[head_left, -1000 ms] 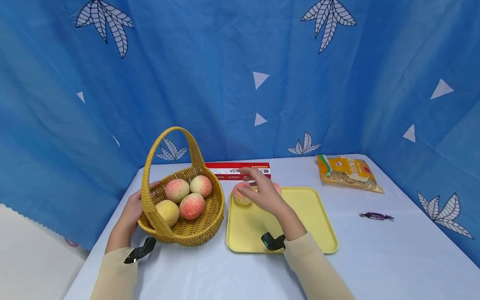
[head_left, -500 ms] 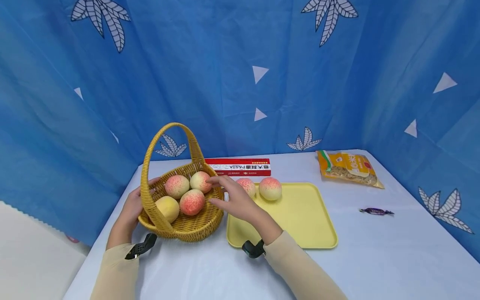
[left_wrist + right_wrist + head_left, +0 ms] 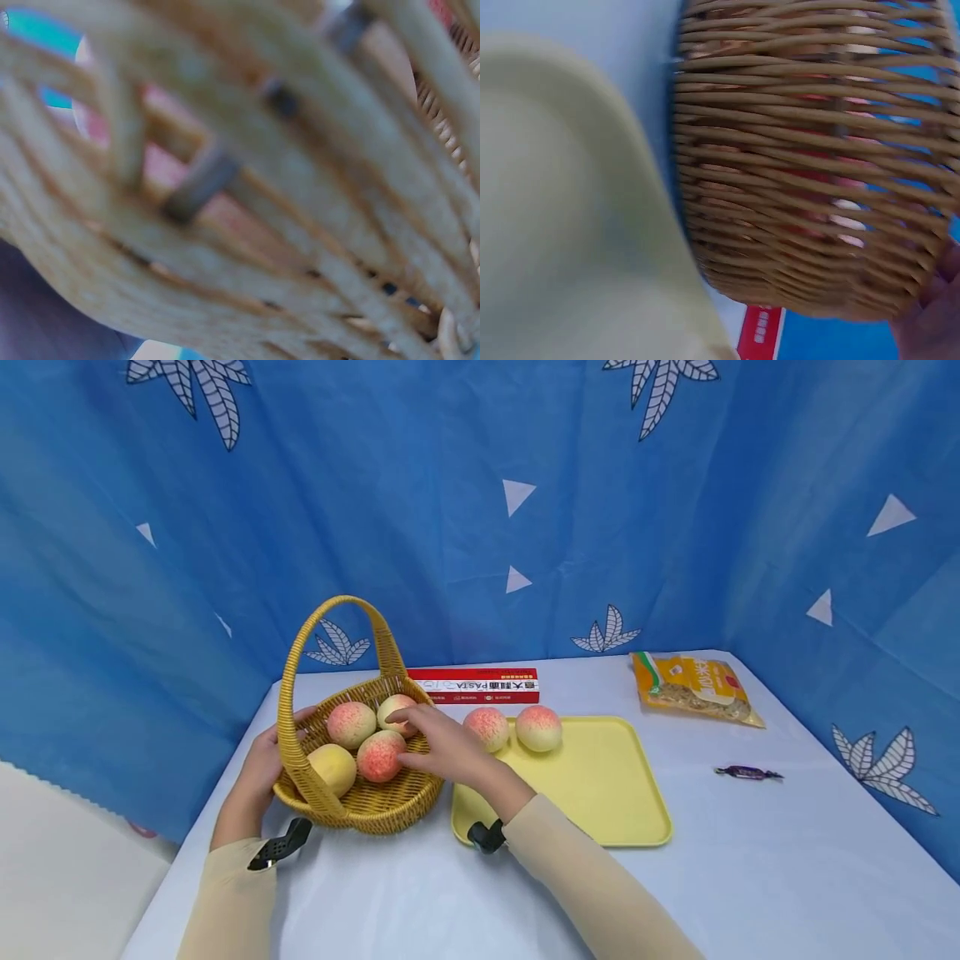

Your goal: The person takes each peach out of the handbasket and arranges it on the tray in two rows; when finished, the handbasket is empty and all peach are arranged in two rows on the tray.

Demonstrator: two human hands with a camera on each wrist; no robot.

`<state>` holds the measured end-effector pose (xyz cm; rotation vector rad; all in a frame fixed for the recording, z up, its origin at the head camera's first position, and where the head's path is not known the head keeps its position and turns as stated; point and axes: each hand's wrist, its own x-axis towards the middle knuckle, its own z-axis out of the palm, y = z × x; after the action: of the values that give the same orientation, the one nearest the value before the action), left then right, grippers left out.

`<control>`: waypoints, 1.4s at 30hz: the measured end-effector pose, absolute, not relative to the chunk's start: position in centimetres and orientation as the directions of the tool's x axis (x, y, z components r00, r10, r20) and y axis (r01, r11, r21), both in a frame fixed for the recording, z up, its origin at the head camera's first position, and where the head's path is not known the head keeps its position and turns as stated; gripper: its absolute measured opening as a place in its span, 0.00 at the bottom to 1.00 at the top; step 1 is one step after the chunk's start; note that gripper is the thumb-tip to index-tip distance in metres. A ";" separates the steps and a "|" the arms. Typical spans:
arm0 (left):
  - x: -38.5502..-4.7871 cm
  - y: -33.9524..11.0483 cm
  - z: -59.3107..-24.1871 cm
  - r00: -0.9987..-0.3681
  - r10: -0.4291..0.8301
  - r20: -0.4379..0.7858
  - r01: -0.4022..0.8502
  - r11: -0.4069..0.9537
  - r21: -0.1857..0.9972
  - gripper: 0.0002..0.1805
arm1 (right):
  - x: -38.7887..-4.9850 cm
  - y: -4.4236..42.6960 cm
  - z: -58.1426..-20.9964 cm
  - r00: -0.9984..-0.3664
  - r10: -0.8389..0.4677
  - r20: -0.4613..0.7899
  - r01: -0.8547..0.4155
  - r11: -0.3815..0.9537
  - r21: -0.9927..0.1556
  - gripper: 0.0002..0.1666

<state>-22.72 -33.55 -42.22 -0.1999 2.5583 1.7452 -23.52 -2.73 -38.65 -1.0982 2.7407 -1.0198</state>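
A golden wicker basket point(image 3: 397, 818) with a tall handle holds several peaches: a pink-speckled one point(image 3: 351, 725), a red one point(image 3: 380, 757), a yellow one point(image 3: 333, 769) and a pale pink one point(image 3: 394, 706). My left hand point(image 3: 258, 767) grips the basket's left rim, fingertips showing inside it. Over the right rim reaches my right hand point(image 3: 456, 752), fingers spread above the pale pink peach and thumb beside the red one; whether they touch cannot be told. In the right wrist view the basket's woven side point(image 3: 810, 165) hides most of the fruit. Blurred weave point(image 3: 247, 150) fills the left wrist view.
A yellow tray point(image 3: 600, 785) lies right of the basket, bearing two more peaches point(image 3: 538, 728) at its back left. Behind them is a red pasta box point(image 3: 480, 686). Farther right are an orange food bag point(image 3: 696, 689) and a purple-wrapped candy point(image 3: 748, 772).
My right hand has moved left from above the tray's peaches, across the basket's right rim and over the fruit inside. My left hand stays on the basket. The head view has tilted slightly down.
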 end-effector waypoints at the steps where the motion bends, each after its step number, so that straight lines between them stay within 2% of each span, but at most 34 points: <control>1: -22.7 -33.6 -42.2 -0.991 -0.087 -0.104 -0.128 0.362 0.923 0.27 | -23.6 -3.1 -38.8 -0.746 -0.634 0.204 -0.628 0.569 -0.530 0.33; 5: -22.6 -33.7 -42.0 -0.991 -0.084 -0.100 -0.124 0.357 0.926 0.27 | -23.8 -4.5 -39.1 -0.719 -0.672 0.177 -0.684 0.639 -0.352 0.37; 8: -22.6 -33.7 -42.0 -0.991 -0.087 -0.102 -0.126 0.354 0.927 0.27 | -24.0 -5.0 -39.2 -0.707 -0.690 0.158 -0.701 0.652 -0.290 0.39; 15: -22.6 -33.6 -42.1 -0.992 -0.079 -0.103 -0.124 0.345 0.930 0.27 | -24.3 -5.4 -38.9 -0.701 -0.710 0.069 -0.697 0.660 -0.281 0.44; 21: -22.6 -33.4 -42.2 -0.990 -0.091 -0.104 -0.129 0.329 0.936 0.27 | -24.6 -5.9 -39.0 -0.720 -0.693 0.038 -0.678 0.690 -0.253 0.44; 29: -22.5 -33.4 -42.0 -0.989 -0.096 -0.108 -0.134 0.322 0.937 0.28 | -24.3 -6.4 -39.4 -0.744 -0.668 0.029 -0.658 0.725 -0.202 0.42; 42: -22.7 -33.5 -42.2 -0.990 -0.086 -0.111 -0.133 0.322 0.937 0.27 | -23.9 -6.1 -39.6 -0.761 -0.643 0.082 -0.644 0.735 -0.212 0.40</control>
<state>-22.70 -33.52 -42.17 -0.2098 2.5205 1.7942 -23.90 -6.10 -39.59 -1.0859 2.9288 -0.3599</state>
